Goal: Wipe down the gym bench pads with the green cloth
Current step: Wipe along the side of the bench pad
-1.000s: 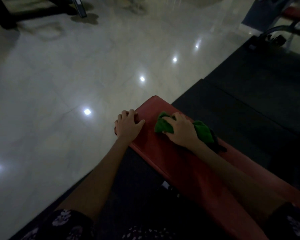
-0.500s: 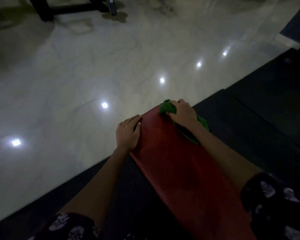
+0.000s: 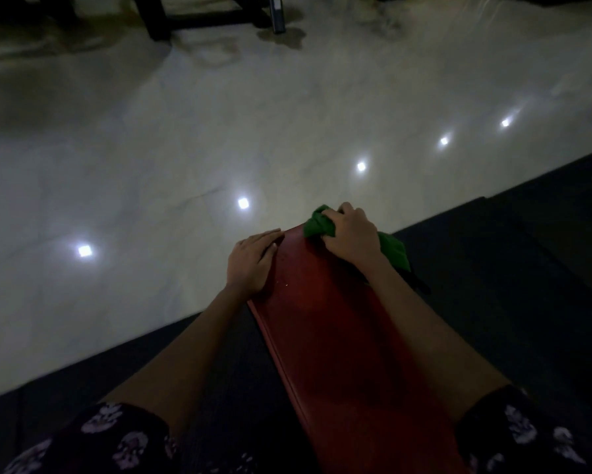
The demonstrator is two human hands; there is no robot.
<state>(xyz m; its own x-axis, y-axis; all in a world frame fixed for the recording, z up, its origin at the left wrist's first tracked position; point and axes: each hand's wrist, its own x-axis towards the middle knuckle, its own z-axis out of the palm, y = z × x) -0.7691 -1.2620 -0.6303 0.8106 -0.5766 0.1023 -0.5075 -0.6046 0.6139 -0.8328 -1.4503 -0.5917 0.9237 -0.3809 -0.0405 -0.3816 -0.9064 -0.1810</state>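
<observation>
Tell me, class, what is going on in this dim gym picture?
A person is wiping a red bench pad with a green cloth. The right hand grips the bunched cloth at the pad's far end, while the left hand rests flat on the pad's left edge. The bench stands on a dark mat beside a shiny pale floor.

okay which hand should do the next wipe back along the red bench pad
Right. The right hand already grips the green cloth at the red bench pad's far end; the left hand lies flat, steadying its edge.
</observation>
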